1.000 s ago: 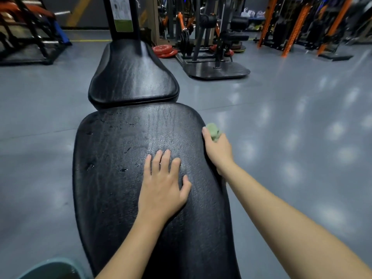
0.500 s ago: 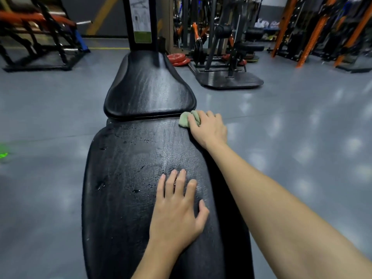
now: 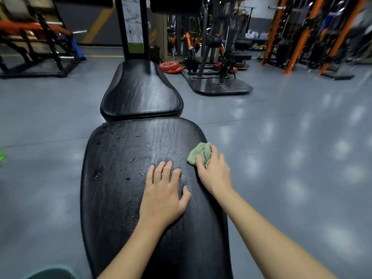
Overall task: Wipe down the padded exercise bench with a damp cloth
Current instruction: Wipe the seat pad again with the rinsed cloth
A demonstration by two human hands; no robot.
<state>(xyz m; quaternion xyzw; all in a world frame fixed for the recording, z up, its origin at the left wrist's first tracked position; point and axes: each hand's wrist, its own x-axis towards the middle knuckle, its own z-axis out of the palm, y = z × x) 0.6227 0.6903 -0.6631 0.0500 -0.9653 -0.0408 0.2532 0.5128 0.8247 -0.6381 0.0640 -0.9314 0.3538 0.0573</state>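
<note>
on the black padded exercise bench [image 3: 116, 198]: water droplets and wet streaks, both hands on the long near pad
left hand [image 3: 163, 198]: flat, palm down, fingers straight, holding nothing
right hand [image 3: 216, 174]: fingers curled round the crumpled pale green cloth [image 3: 198, 153]
cloth: on the pad's right edge, just beside the left fingertips
floor: glossy grey floor [image 3: 302, 158], red round weight plates [image 3: 171, 66] far back

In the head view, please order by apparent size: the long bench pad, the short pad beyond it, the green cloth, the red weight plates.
1. long bench pad
2. short pad, farther away
3. green cloth and red weight plates look alike; cloth partly under the right hand, plates far off: unranked.
</note>
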